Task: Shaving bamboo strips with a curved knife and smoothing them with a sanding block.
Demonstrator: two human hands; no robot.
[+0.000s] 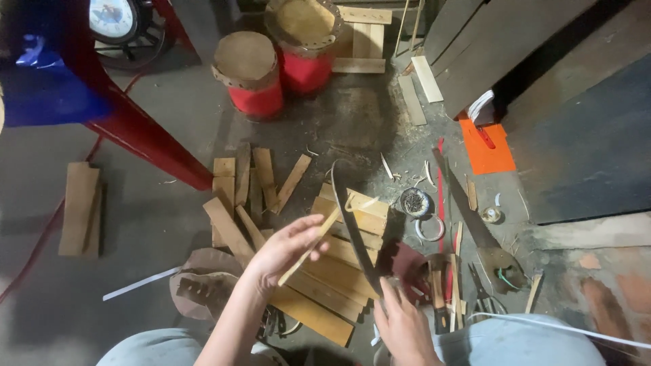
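Bamboo strip (313, 242) pinched in left hand (281, 252); right hand (403, 327) grips curved blade (352, 227).

Grey concrete floor (149, 224) under scattered wooden slats (261, 177), two red drums (249, 73), a handsaw (475, 224), scissors (483, 293).

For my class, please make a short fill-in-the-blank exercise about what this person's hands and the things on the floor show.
1. The left hand holds a thin ____ strip.
2. The right hand grips a long curved ____, edge against the strip.
3. Two small drums with ____ bodies stand on the floor.
4. A hand saw lies to the ____ of the plank pile.

Missing words: wooden; blade; red; right
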